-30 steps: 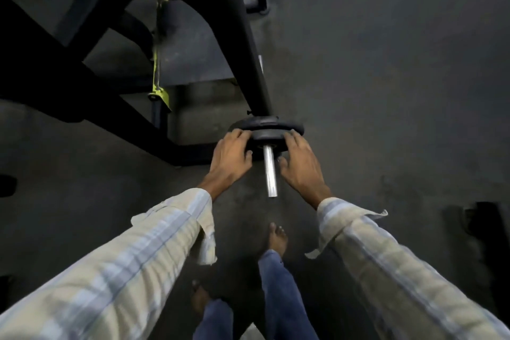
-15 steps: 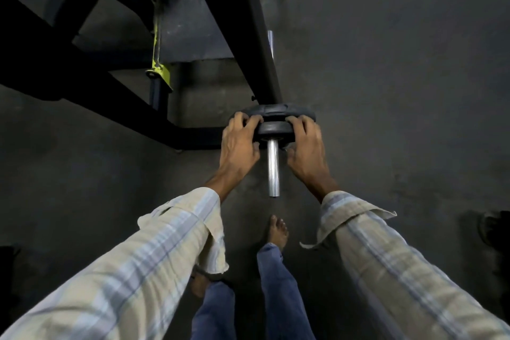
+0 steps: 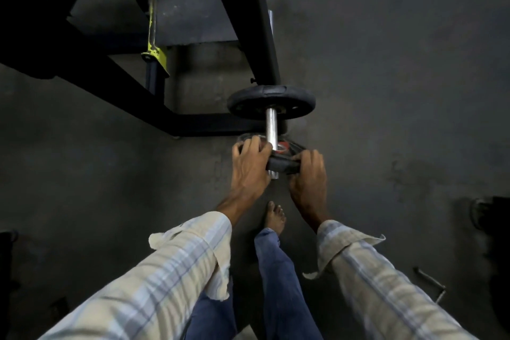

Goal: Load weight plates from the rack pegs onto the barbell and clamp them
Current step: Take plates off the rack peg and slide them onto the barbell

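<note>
A chrome peg point(image 3: 271, 127) sticks out from the black rack post toward me. One large black weight plate point(image 3: 271, 102) sits far back on the peg against the post. A smaller black plate point(image 3: 281, 161), with a red mark near its hole, is at the peg's near end. My left hand point(image 3: 249, 171) grips its left rim and my right hand point(image 3: 307, 176) grips its right rim. The peg's tip shows just below the small plate, between my hands.
The black rack post point(image 3: 262, 22) and dark frame bars point(image 3: 116, 80) with a yellow-green bracket point(image 3: 154, 54) stand at the upper left. My bare foot point(image 3: 274, 217) rests on the dark floor below the peg. A dark object point(image 3: 491, 218) lies at the right edge.
Both hands have pulled the smaller plate toward me along the peg, away from the large plate, which stays against the post. The view has tilted down slightly.
</note>
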